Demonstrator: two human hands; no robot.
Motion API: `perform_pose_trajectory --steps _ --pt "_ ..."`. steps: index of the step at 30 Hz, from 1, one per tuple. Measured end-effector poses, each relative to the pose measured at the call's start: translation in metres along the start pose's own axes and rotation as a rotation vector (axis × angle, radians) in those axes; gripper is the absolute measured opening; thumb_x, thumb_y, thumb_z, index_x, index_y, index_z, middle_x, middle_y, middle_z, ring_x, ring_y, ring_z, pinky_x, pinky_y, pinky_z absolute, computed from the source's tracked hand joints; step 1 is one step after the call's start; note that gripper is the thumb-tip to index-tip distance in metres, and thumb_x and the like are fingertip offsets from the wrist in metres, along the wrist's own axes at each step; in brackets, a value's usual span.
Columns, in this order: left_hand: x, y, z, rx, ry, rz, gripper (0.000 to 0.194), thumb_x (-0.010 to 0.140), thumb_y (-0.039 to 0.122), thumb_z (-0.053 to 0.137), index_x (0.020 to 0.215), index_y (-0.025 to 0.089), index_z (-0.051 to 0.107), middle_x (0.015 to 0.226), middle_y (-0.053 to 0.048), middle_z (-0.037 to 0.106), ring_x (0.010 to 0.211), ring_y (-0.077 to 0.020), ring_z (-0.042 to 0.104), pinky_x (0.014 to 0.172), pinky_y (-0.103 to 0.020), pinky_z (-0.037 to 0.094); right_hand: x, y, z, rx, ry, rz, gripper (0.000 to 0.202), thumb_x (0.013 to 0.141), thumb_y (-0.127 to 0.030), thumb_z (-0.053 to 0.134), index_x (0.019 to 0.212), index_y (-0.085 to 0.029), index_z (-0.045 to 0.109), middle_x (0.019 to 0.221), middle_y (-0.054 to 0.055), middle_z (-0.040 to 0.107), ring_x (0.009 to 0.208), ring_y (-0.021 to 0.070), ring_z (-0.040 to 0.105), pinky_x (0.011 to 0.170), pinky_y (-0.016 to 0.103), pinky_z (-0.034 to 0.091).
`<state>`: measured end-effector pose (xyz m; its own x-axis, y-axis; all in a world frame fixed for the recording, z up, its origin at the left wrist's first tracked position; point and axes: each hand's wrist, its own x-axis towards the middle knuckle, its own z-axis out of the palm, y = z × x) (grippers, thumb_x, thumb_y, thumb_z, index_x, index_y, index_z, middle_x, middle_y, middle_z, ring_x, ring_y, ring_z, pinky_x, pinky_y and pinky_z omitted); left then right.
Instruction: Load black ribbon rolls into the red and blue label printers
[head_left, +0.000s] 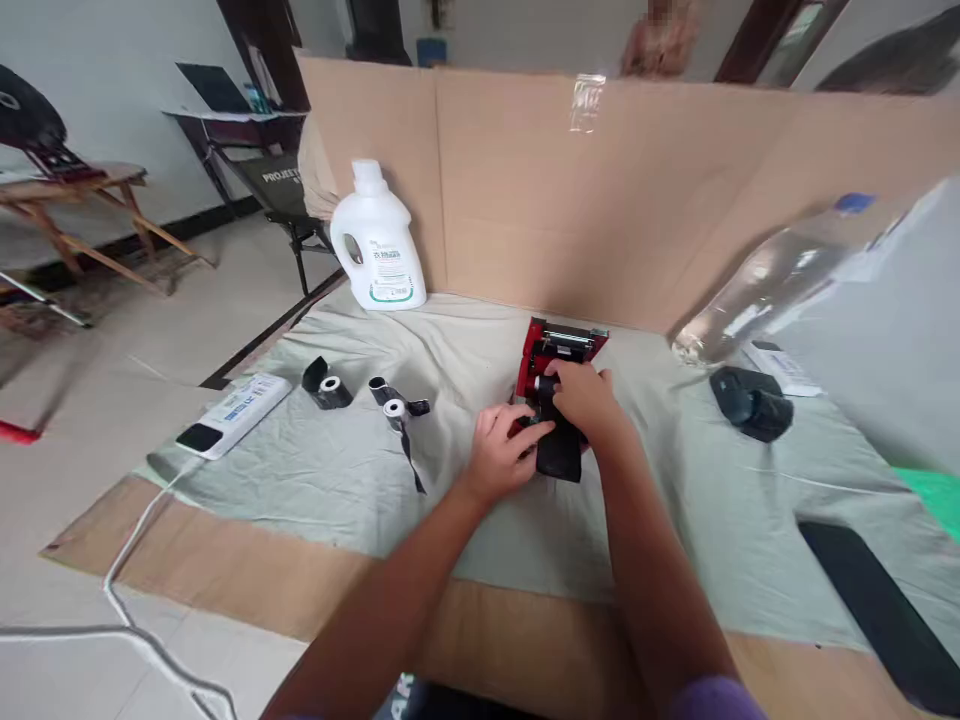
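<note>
Now a black roll (547, 385) is apparently being seated in the open red-and-black printer-like device (529, 352), toward the far edge of the table (225, 552); careful alignment seems needed. The left hand (500, 455) is spread against its near side; the right hand (583, 400) is curled over the roll, its grasp impossible to tell.

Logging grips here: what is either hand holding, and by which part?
Right hand: fingers at the black roll inside the red device. Left hand: over the device's near left side. Whether either grips is hidden.
</note>
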<state>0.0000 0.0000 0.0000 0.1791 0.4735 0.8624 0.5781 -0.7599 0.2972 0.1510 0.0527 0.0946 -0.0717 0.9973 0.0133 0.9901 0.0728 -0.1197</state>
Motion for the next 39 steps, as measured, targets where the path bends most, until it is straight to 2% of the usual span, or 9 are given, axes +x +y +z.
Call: perform_pose_trajectory --steps 15,19,21,23,25,27,29,32,39 --pt "0.002 0.004 0.002 0.019 -0.012 -0.025 0.024 0.086 0.022 0.063 0.106 0.027 0.076 0.107 -0.008 0.065 0.102 -0.0221 0.055 0.089 -0.036 0.047 0.014 0.012 0.009 0.206 -0.05 0.001 0.03 0.082 -0.01 0.054 0.104 -0.024 0.069 0.116 0.004 0.074 0.115 0.0282 0.062 0.101 0.051 0.03" --pt "0.002 0.006 0.002 0.042 -0.025 -0.019 0.024 0.087 0.02 0.061 0.103 0.029 0.077 0.106 -0.007 0.066 0.1 -0.0214 0.055 0.087 -0.036 0.046 0.009 0.013 -0.001 0.29 -0.05 0.012 0.026 0.083 -0.018 0.059 0.106 -0.025 0.07 0.109 0.003 0.076 0.11 0.0276 0.064 0.101 0.052 0.03" --pt "0.002 0.007 0.002 0.046 -0.035 -0.02 0.024 0.088 0.018 0.06 0.1 0.03 0.077 0.105 -0.006 0.067 0.099 -0.0211 0.056 0.086 -0.036 0.044 0.005 0.019 -0.013 0.353 -0.051 0.014 0.017 0.085 -0.027 0.061 0.097 -0.026 0.073 0.098 0.002 0.077 0.101 0.0274 0.065 0.1 0.052 0.032" --pt "0.002 0.007 0.001 0.036 -0.033 -0.022 0.026 0.087 0.014 0.059 0.098 0.029 0.077 0.102 -0.006 0.068 0.098 -0.0206 0.057 0.085 -0.036 0.042 0.001 0.027 -0.026 0.415 0.002 0.051 0.02 0.086 -0.037 0.058 0.081 -0.025 0.073 0.086 0.002 0.075 0.092 0.0271 0.066 0.096 0.05 0.037" --pt "0.002 0.007 0.0 0.018 -0.021 -0.02 0.027 0.086 0.011 0.057 0.097 0.027 0.075 0.1 -0.005 0.069 0.096 -0.02 0.058 0.084 -0.036 0.041 -0.001 0.036 -0.033 0.478 0.166 0.135 0.026 0.086 -0.043 0.056 0.075 -0.023 0.071 0.082 0.004 0.073 0.088 0.0274 0.065 0.09 0.047 0.042" --pt "0.001 0.006 -0.001 -0.005 -0.011 -0.006 0.026 0.086 0.011 0.056 0.097 0.026 0.074 0.099 -0.005 0.07 0.094 -0.0195 0.059 0.083 -0.036 0.04 0.003 0.043 -0.031 0.554 0.394 0.217 0.029 0.085 -0.046 0.057 0.091 -0.022 0.07 0.091 0.007 0.073 0.089 0.0275 0.064 0.087 0.045 0.045" --pt "0.001 0.005 -0.002 -0.02 -0.005 0.011 0.025 0.086 0.011 0.056 0.098 0.025 0.073 0.098 -0.005 0.07 0.093 -0.0196 0.059 0.083 -0.036 0.039 0.01 0.047 -0.023 0.652 0.524 0.228 0.042 0.084 -0.048 0.057 0.114 -0.02 0.065 0.104 0.01 0.072 0.087 0.0258 0.064 0.085 0.043 0.046" --pt "-0.001 0.004 -0.003 -0.02 -0.013 0.025 0.025 0.086 0.012 0.055 0.099 0.025 0.072 0.096 -0.004 0.07 0.093 -0.0195 0.059 0.083 -0.036 0.039 0.021 0.05 -0.008 0.772 0.526 0.163 0.048 0.084 -0.047 0.056 0.122 -0.019 0.062 0.112 0.012 0.071 0.082 0.0229 0.063 0.083 0.04 0.048" --pt "0.0 0.005 -0.005 -0.006 -0.008 0.062 0.026 0.09 0.012 0.052 0.102 0.025 0.071 0.092 -0.003 0.07 0.09 -0.0181 0.059 0.081 -0.036 0.037 0.023 0.053 -0.004 0.819 0.517 0.111 0.028 0.084 -0.046 0.054 0.091 -0.021 0.064 0.096 0.008 0.072 0.07 0.0191 0.058 0.075 0.037 0.046"
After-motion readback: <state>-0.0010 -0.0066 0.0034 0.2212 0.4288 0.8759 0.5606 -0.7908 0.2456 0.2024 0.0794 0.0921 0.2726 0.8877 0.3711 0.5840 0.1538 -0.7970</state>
